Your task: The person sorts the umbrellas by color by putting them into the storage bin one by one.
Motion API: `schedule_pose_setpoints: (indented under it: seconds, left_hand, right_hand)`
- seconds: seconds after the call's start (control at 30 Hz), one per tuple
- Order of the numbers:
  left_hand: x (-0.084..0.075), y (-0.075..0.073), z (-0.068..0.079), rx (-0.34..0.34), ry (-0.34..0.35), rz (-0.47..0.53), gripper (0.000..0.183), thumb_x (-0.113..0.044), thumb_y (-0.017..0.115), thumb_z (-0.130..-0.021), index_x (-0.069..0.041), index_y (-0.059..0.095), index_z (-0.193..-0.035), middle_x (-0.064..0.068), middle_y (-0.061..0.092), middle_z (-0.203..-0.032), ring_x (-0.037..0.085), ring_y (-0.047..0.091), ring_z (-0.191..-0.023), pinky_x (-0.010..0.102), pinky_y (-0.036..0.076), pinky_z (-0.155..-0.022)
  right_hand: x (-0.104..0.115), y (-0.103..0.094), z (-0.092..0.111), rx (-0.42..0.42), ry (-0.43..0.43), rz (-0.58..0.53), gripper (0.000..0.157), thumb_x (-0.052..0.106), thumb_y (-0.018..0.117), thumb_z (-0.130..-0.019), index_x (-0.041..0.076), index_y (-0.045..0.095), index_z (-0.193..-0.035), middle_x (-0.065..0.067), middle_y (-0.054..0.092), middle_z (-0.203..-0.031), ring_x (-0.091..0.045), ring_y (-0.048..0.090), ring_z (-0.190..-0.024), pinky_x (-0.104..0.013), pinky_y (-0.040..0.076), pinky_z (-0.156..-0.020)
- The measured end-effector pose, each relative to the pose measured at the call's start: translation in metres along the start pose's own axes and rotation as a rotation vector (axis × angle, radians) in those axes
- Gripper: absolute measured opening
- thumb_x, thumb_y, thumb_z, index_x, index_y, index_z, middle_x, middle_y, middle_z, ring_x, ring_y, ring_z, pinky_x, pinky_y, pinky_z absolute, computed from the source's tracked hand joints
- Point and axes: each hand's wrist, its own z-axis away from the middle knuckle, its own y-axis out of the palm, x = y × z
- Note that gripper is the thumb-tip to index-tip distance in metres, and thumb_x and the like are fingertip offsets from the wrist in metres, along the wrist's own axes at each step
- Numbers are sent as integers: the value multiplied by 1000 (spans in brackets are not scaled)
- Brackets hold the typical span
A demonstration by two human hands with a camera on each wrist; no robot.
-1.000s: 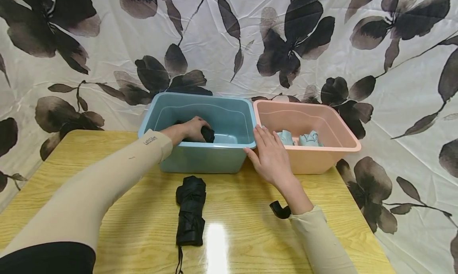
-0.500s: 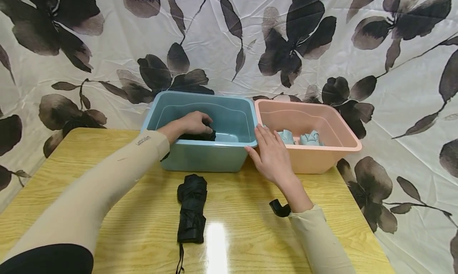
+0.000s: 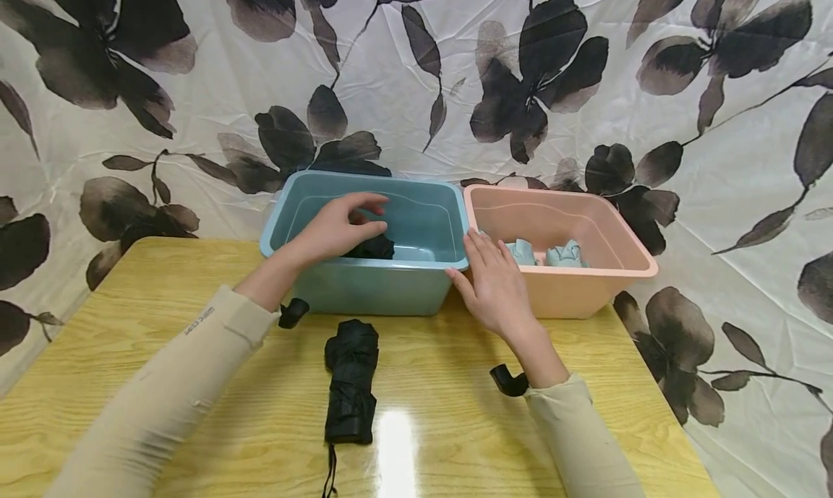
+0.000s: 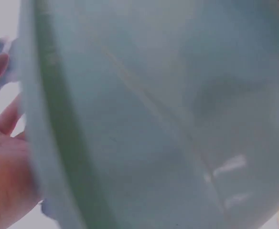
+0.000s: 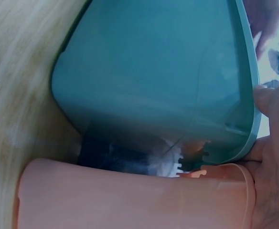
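My left hand [image 3: 335, 229] is over the near rim of the blue bin [image 3: 364, 288], thumb and fingers spread, with nothing in its grasp. Below its fingers a dark folded bundle [image 3: 374, 247], apparently a folded umbrella, lies inside that bin, partly covered by the hand and rim. In the left wrist view the bin's outer wall [image 4: 168, 124] fills most of the picture. My right hand [image 3: 496, 288] rests with straight fingers on the adjoining rims of the blue bin and the pink bin [image 3: 566, 295]. A black folded umbrella [image 3: 351, 382] with a wrist strap lies on the table.
Light blue folded bundles [image 3: 565, 254] lie in the pink bin. Both bins stand side by side at the back of the wooden table [image 3: 260, 426], against a floral cloth [image 3: 416, 71]. A small black piece [image 3: 510, 381] sits by the right wrist.
My left hand has let go of the dark bundle in the blue bin, opened its fingers, and risen back toward the near left rim. The right hand has stayed in place.
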Motion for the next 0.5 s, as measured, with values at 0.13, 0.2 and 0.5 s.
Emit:
schedule_pose_setpoints:
  seconds: [0.13, 0.2, 0.5]
  left_hand:
    - [-6, 3, 28, -89, 26, 94, 53, -24, 64, -105, -16, 50, -155, 10, 58, -145, 27, 60, -116, 45, 51, -91]
    - [-7, 5, 42, -119, 47, 127, 52, -23, 65, -105, -16, 52, -154, 11, 58, -144, 25, 60, -114, 41, 51, -90]
    - [3, 26, 94, -248, 132, 188, 48, -13, 67, -103, -12, 56, -150, 11, 59, -135, 19, 60, -109, 25, 50, -88]
  right_hand:
    - [0, 2, 1, -5, -4, -1, 70, 48, 47, -110, -2, 39, -159, -16, 36, -166, -33, 34, -154, -49, 15, -129]
    - [0, 2, 1, -8, -2, -5, 70, 47, 48, -110, -2, 39, -159, -16, 36, -166, -32, 34, -154, -48, 14, -129]
    - [1, 1, 1, -21, 1, -4, 70, 48, 47, -110, -2, 40, -158, -16, 36, -166, -32, 34, -154, -47, 14, -130]
